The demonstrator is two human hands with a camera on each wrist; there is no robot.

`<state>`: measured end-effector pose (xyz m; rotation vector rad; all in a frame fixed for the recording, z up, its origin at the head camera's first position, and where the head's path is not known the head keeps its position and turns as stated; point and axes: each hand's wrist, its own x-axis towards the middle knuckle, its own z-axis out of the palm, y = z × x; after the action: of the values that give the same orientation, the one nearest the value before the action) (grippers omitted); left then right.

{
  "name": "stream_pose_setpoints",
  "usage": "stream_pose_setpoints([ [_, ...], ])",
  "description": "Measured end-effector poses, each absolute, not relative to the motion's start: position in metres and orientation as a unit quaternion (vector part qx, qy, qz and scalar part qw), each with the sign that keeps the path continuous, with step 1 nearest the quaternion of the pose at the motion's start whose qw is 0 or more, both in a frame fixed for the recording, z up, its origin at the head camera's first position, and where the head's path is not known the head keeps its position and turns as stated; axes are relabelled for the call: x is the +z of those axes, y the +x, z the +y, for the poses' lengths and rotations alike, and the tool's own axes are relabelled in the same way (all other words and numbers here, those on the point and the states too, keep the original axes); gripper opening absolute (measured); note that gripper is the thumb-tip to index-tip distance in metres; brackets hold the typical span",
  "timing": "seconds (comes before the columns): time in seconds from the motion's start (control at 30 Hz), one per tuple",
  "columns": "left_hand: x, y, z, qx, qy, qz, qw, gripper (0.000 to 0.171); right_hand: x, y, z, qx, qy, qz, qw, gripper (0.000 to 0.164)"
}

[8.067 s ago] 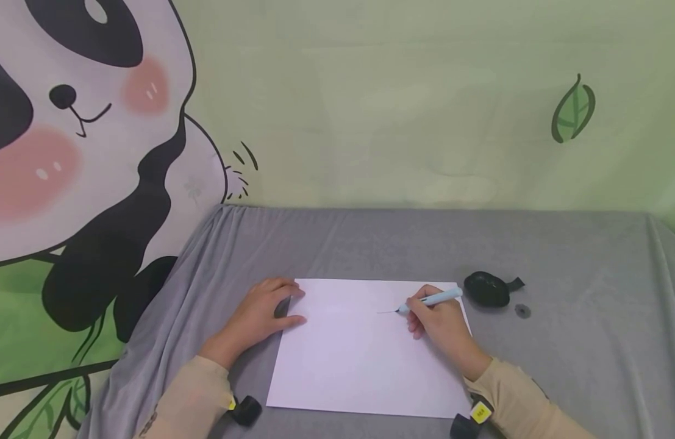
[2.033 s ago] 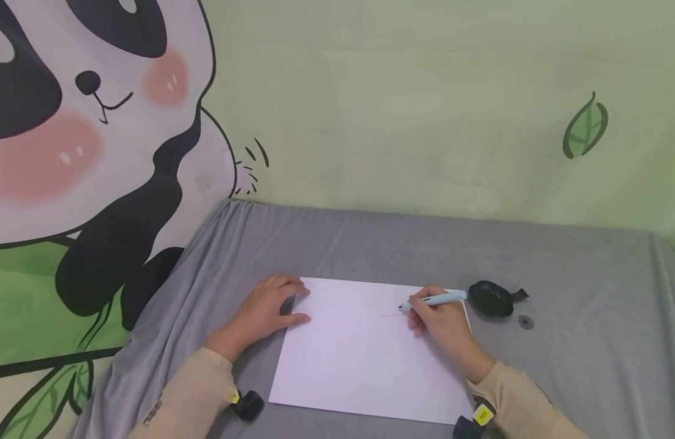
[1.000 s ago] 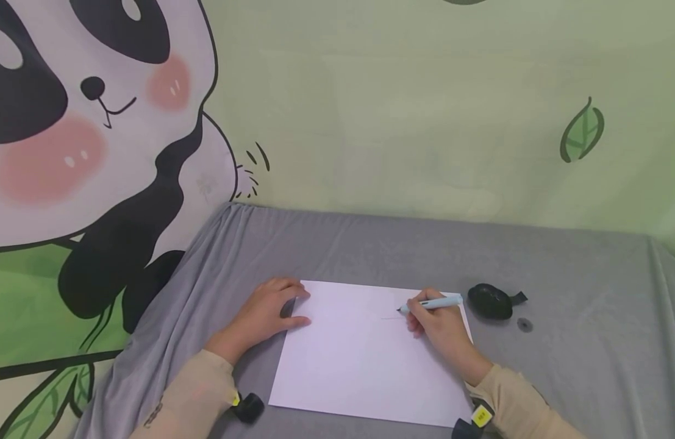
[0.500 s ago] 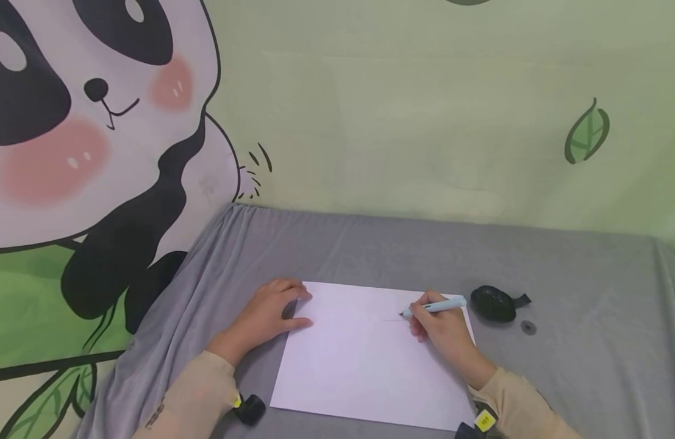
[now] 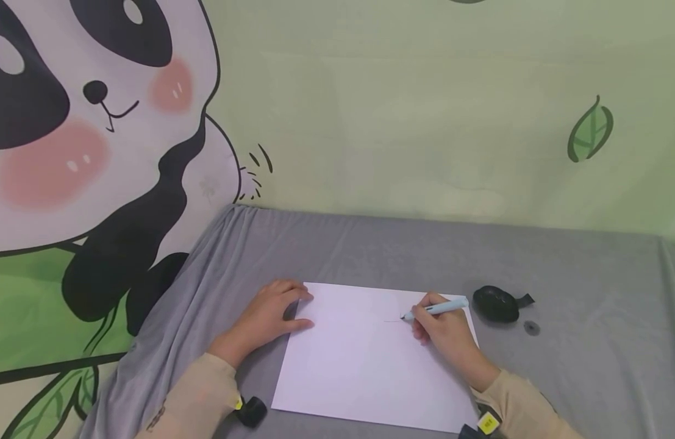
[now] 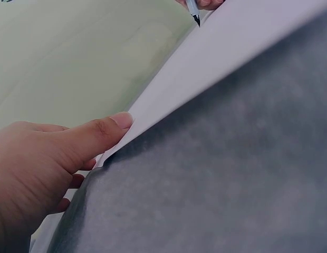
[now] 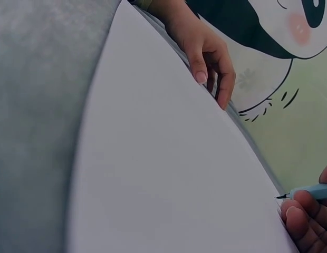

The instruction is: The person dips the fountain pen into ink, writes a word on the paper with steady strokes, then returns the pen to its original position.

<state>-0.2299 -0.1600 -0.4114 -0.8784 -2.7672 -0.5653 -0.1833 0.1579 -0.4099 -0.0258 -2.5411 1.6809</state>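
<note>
A white sheet of paper (image 5: pixel 359 372) lies on the grey cloth. My left hand (image 5: pixel 266 317) rests at its upper left edge, fingers relaxed and spread; in the left wrist view the thumb (image 6: pixel 121 120) lies on the paper's edge. My right hand (image 5: pixel 441 326) pinches a light-blue fountain pen (image 5: pixel 441 306) near its nib, the pen leaning to the right. The dark nib (image 7: pixel 282 197) points left over the upper right part of the sheet. A thin short line (image 5: pixel 392 321) runs left from the nib. Whether the nib touches the paper I cannot tell.
Right of the sheet lies a glossy black rounded object (image 5: pixel 496 303) with a short flat tab. Beside it is a small grey disc (image 5: pixel 532 328). Grey cloth (image 5: pixel 370 244) covers the table, and a wall with a painted panda (image 5: pixel 134 268) stands behind.
Two seconds ago the nib was above the line; it has since come down close to the line. The left hand stays on the paper's edge. The head view has shifted slightly.
</note>
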Motion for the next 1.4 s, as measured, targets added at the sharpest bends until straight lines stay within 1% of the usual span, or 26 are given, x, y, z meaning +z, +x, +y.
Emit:
stream_pose_setpoints([
  [0.1,-0.4101,-0.2297,-0.1592,-0.192,-0.291,-0.933,0.083,0.049,-0.4085,-0.1824,0.1578,0.551,-0.004,-0.833,0.049,0.013],
  [0.87,-0.4134,-0.2293,-0.1580,-0.200,-0.280,-0.936,0.074,0.050,-0.4081,-0.1776,0.1580,0.547,-0.014,-0.836,0.029,0.014],
  [1.4,-0.4124,-0.2301,-0.1591,-0.193,-0.283,-0.936,0.080,0.050,-0.4066,-0.1738,0.1554,0.546,0.004,-0.838,0.021,0.014],
])
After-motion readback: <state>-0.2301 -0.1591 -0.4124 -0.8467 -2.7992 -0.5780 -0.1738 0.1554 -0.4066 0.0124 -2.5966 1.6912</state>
